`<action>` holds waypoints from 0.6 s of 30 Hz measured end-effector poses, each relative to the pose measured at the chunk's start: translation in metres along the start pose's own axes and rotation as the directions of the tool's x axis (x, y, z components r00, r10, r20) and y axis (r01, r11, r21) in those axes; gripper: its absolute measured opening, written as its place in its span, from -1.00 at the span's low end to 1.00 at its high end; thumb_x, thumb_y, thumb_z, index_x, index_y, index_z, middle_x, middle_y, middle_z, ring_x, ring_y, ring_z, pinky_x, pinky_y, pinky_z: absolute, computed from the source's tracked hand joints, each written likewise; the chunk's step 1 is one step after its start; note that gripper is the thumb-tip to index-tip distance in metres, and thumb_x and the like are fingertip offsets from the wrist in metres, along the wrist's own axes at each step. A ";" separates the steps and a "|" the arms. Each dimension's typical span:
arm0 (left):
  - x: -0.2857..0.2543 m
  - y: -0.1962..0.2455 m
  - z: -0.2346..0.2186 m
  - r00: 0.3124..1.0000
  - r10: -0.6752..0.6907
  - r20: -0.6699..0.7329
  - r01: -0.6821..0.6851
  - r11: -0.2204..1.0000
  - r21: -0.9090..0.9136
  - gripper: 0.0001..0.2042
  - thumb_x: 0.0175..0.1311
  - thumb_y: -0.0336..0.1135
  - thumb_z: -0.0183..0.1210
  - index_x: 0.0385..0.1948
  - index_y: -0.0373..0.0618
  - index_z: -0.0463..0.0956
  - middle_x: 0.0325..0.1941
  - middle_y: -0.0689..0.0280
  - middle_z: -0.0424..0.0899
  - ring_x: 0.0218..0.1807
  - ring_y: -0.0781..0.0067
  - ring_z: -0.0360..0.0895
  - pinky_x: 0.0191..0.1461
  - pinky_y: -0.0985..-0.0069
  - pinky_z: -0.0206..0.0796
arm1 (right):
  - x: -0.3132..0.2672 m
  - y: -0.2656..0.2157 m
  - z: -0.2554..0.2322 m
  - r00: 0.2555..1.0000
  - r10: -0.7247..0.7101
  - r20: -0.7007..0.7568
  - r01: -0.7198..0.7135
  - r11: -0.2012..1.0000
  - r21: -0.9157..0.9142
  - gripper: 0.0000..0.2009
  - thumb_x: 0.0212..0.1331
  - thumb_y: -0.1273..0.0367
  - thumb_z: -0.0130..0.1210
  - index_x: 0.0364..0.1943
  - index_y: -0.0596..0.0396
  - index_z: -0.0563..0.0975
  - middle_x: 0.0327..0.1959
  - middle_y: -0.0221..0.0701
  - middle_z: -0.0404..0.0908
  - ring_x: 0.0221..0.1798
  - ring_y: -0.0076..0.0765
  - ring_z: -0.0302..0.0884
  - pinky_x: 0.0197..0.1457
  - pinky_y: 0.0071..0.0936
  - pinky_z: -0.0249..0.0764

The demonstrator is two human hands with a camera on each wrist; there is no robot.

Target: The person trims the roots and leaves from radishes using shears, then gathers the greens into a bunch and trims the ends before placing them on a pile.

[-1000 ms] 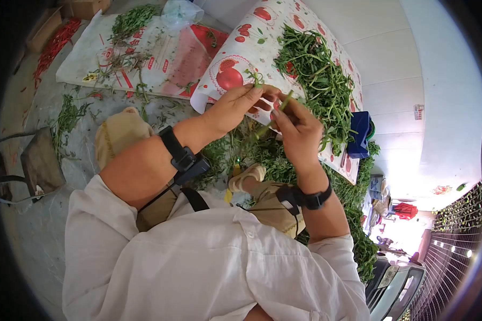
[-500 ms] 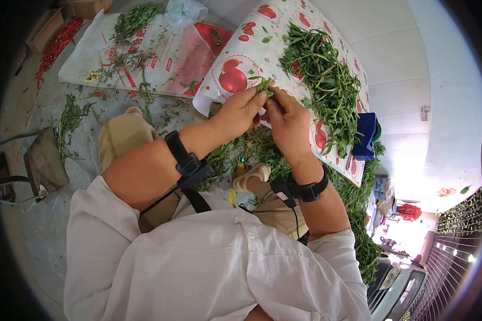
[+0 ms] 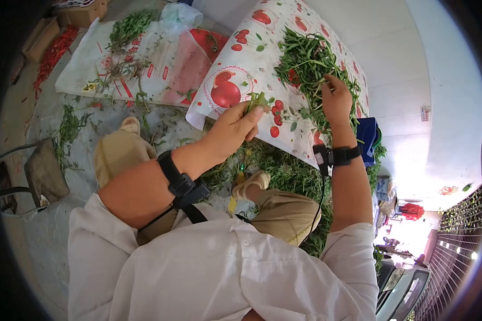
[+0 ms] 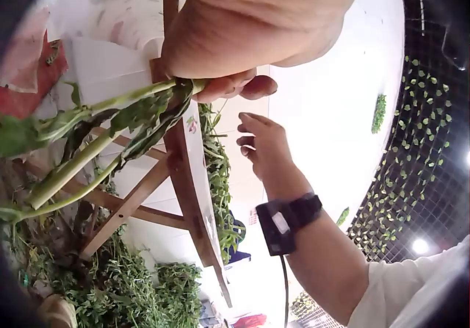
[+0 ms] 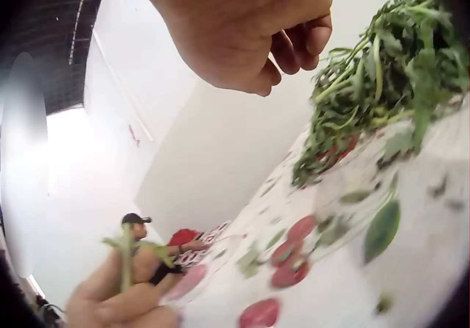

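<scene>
My left hand [image 3: 240, 125] grips a few leafy green stems [image 3: 257, 101] between thumb and fingers, over the near edge of the table's fruit-print cloth [image 3: 251, 69]. In the left wrist view these stems [image 4: 95, 144] trail away from the fingers, long and leafy. My right hand [image 3: 337, 101] is raised beside the near side of a heap of green leafy stems [image 3: 310, 59] on the cloth. Its fingers [image 5: 301, 49] bend loosely in the right wrist view, with nothing between them, and the heap [image 5: 382, 78] lies beyond.
More cut greens [image 3: 292, 166] cover the floor under the table. A blue box [image 3: 366, 140] stands by the table's right side. At the far left lie a printed sack [image 3: 80, 69] with scraps and a pile of red chillies [image 3: 56, 53]. Another person [image 5: 136, 229] is in the background.
Both hands were together at the stems. My right hand has since let go and moved right and forward to the heap, while my left hand keeps the stems, slightly lower and to the left.
</scene>
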State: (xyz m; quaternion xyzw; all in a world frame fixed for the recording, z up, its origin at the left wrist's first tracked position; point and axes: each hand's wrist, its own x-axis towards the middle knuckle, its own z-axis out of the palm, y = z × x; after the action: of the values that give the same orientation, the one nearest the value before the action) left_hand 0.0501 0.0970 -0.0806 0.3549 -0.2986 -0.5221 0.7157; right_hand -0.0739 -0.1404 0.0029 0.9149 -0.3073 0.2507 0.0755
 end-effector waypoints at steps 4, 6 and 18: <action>0.008 -0.004 -0.004 0.997 -0.051 0.058 0.050 0.998 0.023 -0.66 0.36 -0.09 -0.18 -0.19 -0.17 0.45 -0.67 0.49 0.26 -0.62 0.73 0.11 -0.52 0.71 0.02 | 0.016 0.025 0.013 0.992 -0.077 0.101 0.101 0.959 -0.264 -0.69 -0.02 0.51 -0.10 -0.18 -0.10 0.54 -0.18 -0.33 0.48 -0.15 -0.17 0.44 -0.11 -0.30 0.40; 0.012 -0.013 -0.006 0.992 -0.083 0.099 0.085 0.996 -0.020 -0.64 0.35 -0.07 -0.18 -0.25 -0.18 0.45 -0.68 0.48 0.26 -0.64 0.73 0.11 -0.53 0.70 0.02 | 0.018 0.029 0.022 0.975 -0.094 0.202 0.161 0.924 -0.346 -0.66 -0.06 0.55 -0.10 -0.19 -0.09 0.55 -0.07 -0.34 0.44 -0.03 -0.17 0.38 -0.02 -0.31 0.38; 0.010 -0.009 -0.006 0.991 -0.093 0.099 0.093 0.996 0.001 -0.57 0.36 -0.01 -0.24 -0.30 -0.23 0.45 -0.76 0.48 0.22 -0.66 0.69 0.12 -0.54 0.68 0.03 | -0.010 0.024 -0.015 0.892 -0.392 0.225 0.388 0.920 0.060 -0.63 -0.25 0.65 -0.08 -0.21 0.13 0.45 -0.07 -0.20 0.43 -0.03 0.01 0.37 0.04 -0.25 0.34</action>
State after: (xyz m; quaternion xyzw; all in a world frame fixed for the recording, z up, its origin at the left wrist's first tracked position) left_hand 0.0526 0.0871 -0.0909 0.3408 -0.3156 -0.5723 0.6757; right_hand -0.1015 -0.1495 0.0106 0.9813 -0.1227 0.1237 0.0817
